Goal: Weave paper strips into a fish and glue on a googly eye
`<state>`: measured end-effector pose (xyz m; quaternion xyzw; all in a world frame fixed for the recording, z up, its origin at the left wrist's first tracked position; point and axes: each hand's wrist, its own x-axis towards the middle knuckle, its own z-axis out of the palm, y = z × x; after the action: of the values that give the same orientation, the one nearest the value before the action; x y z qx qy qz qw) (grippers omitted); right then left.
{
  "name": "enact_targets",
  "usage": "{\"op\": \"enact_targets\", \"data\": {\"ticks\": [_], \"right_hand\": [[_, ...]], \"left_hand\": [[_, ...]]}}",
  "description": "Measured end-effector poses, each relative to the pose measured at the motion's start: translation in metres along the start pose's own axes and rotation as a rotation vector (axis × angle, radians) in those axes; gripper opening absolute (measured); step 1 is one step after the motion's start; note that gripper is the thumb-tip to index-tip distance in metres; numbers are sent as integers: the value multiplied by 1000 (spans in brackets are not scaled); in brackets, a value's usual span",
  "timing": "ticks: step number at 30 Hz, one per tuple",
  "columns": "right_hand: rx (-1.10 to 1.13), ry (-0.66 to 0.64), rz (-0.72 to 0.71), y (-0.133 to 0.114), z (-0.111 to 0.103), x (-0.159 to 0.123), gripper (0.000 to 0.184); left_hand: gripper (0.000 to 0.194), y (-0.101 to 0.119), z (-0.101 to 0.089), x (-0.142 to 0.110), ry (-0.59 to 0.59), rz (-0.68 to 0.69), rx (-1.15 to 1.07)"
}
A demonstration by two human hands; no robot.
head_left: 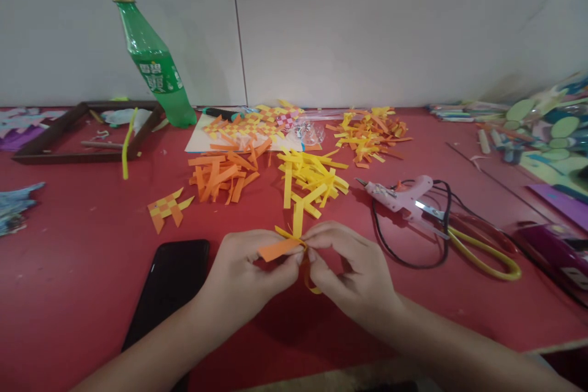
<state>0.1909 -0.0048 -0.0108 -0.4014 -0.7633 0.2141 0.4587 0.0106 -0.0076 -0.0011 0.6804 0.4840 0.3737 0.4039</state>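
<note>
Between my two hands, above the front of the red table, are interlaced orange and yellow paper strips (279,250). My left hand (257,269) pinches them from the left, thumb against fingers. From the right, my right hand (351,269) pinches the same strips, its fingertips close to the left thumb. One yellow strip stands up and another curls below; the crossing itself is partly covered by fingertips. Just beyond lie a pile of yellow strips (316,177) and a pile of orange strips (225,171). To the left rests a woven orange-and-yellow paper fish (169,209).
A black phone (169,282) lies beside my left forearm. On the right are a pink glue gun (404,199) with its cord and yellow-handled scissors (487,257). A green bottle (158,70) stands near the wall by a brown frame (50,131). More mixed strips (370,131) lie behind.
</note>
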Motion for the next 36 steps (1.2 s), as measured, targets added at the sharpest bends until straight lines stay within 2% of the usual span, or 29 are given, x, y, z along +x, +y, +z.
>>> {"op": "enact_targets", "data": {"ticks": [5, 10, 14, 36], "right_hand": [[24, 0, 27, 0, -1, 0, 13], [103, -34, 163, -1, -2, -1, 11], [120, -76, 208, 0, -3, -1, 11], [111, -7, 149, 2, -5, 5, 13]], "left_hand": [[13, 1, 1, 1, 4, 9, -6], [13, 4, 0, 3, 6, 4, -21], [14, 4, -1, 5, -19, -23, -57], [10, 5, 0, 5, 11, -217, -138]]}}
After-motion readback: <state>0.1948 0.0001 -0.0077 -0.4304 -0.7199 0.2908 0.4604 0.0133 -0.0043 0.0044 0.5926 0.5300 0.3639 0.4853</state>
